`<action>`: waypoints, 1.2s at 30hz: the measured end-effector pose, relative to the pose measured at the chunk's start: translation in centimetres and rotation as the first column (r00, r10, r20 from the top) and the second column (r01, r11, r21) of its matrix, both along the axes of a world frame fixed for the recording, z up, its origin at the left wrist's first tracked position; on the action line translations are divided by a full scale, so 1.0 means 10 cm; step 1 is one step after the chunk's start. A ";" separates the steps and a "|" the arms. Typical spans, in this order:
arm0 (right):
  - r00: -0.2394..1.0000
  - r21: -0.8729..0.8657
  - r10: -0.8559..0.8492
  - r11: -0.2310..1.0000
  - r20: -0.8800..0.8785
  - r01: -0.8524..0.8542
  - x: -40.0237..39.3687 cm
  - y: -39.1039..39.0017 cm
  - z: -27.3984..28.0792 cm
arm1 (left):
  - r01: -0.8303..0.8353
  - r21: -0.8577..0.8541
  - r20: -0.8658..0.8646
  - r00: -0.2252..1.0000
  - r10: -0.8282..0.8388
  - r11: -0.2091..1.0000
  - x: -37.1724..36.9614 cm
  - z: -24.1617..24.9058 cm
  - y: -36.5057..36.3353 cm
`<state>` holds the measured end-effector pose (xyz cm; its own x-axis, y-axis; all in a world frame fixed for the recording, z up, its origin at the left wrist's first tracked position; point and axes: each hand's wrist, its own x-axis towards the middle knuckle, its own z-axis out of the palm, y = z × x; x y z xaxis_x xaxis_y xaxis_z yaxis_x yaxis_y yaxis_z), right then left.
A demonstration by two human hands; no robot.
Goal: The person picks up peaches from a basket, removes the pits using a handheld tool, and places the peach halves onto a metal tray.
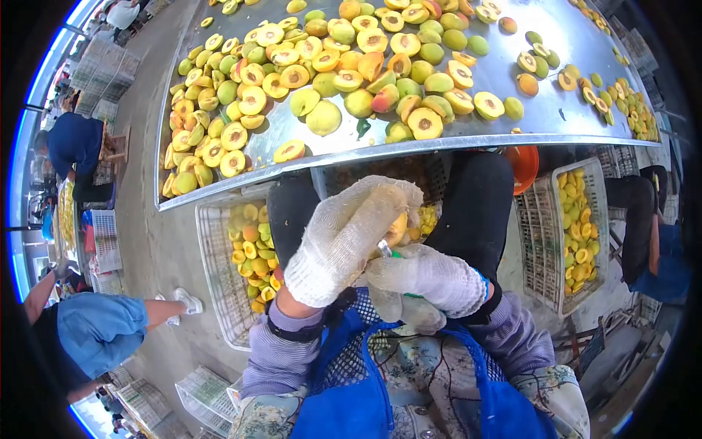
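My left hand (349, 235), in a whitish knitted glove, is closed around a yellow peach (397, 230) above my lap. Most of the fruit is hidden by the fingers. My right hand (433, 279), gloved likewise, grips a small tool (385, 249) with a metal end and a bit of green at its handle. The metal end is right by the peach; its full shape is covered by the glove. Beyond my hands, many halved peaches (319, 79) with stones showing lie on a metal table (351, 155).
A crate (212, 274) of peach halves stands left of my legs, another crate (545, 252) to the right. An orange bucket (522, 167) sits under the table edge. Other people (99, 329) are at the left and far right. Stacked crates (106, 69) stand farther off.
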<state>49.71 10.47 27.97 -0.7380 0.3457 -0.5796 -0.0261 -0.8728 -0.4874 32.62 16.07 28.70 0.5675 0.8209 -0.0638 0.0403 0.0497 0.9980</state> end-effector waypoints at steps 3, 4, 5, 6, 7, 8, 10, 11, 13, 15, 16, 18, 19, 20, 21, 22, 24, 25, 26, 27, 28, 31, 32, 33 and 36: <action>0.923 -0.032 -0.294 0.955 -0.248 0.295 -0.07 -0.16 -0.07 | -0.075 -0.089 0.014 0.997 0.076 0.993 0.04 0.12 -0.07; 0.900 -0.079 -0.350 0.937 -0.262 0.341 -0.08 -0.20 -0.08 | -0.080 0.025 -0.004 0.997 0.081 0.996 0.05 0.15 -0.09; 0.872 -0.127 -0.406 0.914 -0.274 0.386 -0.09 -0.23 -0.10 | -0.080 0.023 -0.005 0.997 0.080 0.997 0.05 0.12 -0.09; 0.871 -0.128 -0.408 0.913 -0.274 0.387 -0.07 -0.26 -0.16 | -0.077 0.199 0.022 0.997 0.074 0.977 0.05 0.06 -0.07; 0.876 -0.170 -0.374 0.926 -0.306 0.336 -0.03 -0.27 -0.22 | -0.075 0.370 0.048 0.997 0.061 0.926 0.05 0.01 -0.05; 0.877 -0.211 -0.340 0.936 -0.339 0.282 0.00 -0.28 -0.25 | -0.072 0.371 0.048 0.997 0.058 0.926 0.05 0.00 -0.03; 0.878 -0.221 -0.366 0.925 -0.308 0.308 -0.03 -0.28 -0.15 | -0.025 0.364 0.116 0.993 -0.018 0.931 0.05 -0.02 -0.02; 0.879 -0.231 -0.389 0.915 -0.276 0.332 -0.05 -0.27 -0.10 | -0.026 0.364 0.116 0.993 -0.018 0.931 0.05 -0.01 -0.07; 0.887 -0.229 -0.383 0.916 -0.259 0.329 -0.05 -0.27 -0.08 | -0.002 -0.262 0.305 0.949 0.085 0.965 0.07 0.00 -0.18; 0.895 -0.228 -0.376 0.918 -0.240 0.325 -0.06 -0.29 -0.12 | -0.027 -0.218 0.268 0.960 0.086 0.976 0.05 -0.03 -0.17; 0.853 -0.272 -0.400 0.908 -0.334 0.320 -0.06 -0.30 -0.18 | 0.032 -0.343 0.395 0.912 0.114 0.939 0.07 -0.04 -0.17; 0.804 -0.312 -0.420 0.899 -0.422 0.306 -0.05 -0.30 -0.18 | 0.104 -0.451 0.510 0.845 0.160 0.886 0.07 0.01 -0.16; 0.842 -0.294 -0.414 0.900 -0.346 0.322 -0.03 -0.30 -0.10 | -0.003 -0.172 0.362 0.930 0.066 0.985 0.08 0.11 -0.14; 0.874 -0.274 -0.407 0.901 -0.265 0.336 -0.03 -0.30 -0.06 | -0.052 0.137 0.179 0.983 0.027 0.989 0.09 0.16 -0.12; 0.874 -0.276 -0.408 0.900 -0.263 0.337 -0.06 -0.33 -0.13 | -0.052 0.134 0.180 0.983 0.027 0.990 0.08 0.13 -0.11; 0.884 -0.304 -0.419 0.886 -0.206 0.349 -0.12 -0.36 -0.24 | -0.024 0.133 0.179 0.984 -0.001 0.991 0.08 0.07 -0.10; 0.894 -0.325 -0.422 0.875 -0.150 0.359 -0.16 -0.35 -0.31 | 0.029 0.138 0.178 0.983 -0.053 0.990 0.07 -0.06 -0.04; 0.853 -0.390 -0.389 0.888 -0.348 0.245 -0.16 -0.33 -0.29 | 0.026 0.138 0.179 0.982 -0.051 0.990 0.09 -0.14 0.00; 0.768 -0.430 -0.357 0.895 -0.532 0.118 -0.16 -0.31 -0.28 | 0.215 -0.293 0.555 0.831 -0.018 0.932 0.13 -0.23 0.04; 0.770 -0.428 -0.353 0.897 -0.532 0.115 -0.15 -0.24 -0.25 | 0.513 -0.542 0.791 0.579 0.198 0.665 0.16 -0.26 0.06; 0.788 -0.354 -0.209 0.935 -0.579 -0.012 -0.11 -0.14 -0.23 | 0.178 -0.698 0.513 0.800 0.311 0.694 0.18 -0.21 0.01; 0.872 -0.254 -0.333 0.934 -0.360 0.252 0.01 -0.13 -0.02 | -0.205 -0.485 0.270 0.890 0.368 0.850 0.06 -0.23 0.01; 0.852 -0.210 -0.444 0.893 -0.277 0.398 0.03 -0.20 -0.08 | -0.335 -0.374 0.237 0.867 0.438 0.865 -0.06 -0.23 0.03; 0.810 -0.153 -0.552 0.834 -0.201 0.530 0.05 -0.25 -0.13 | -0.400 -0.293 0.207 0.860 0.466 0.868 -0.31 -0.30 0.07; 0.808 0.046 -0.587 0.807 -0.053 0.589 0.08 -0.21 -0.16 | -0.515 0.436 -0.396 0.627 0.671 0.738 -1.14 -0.58 0.27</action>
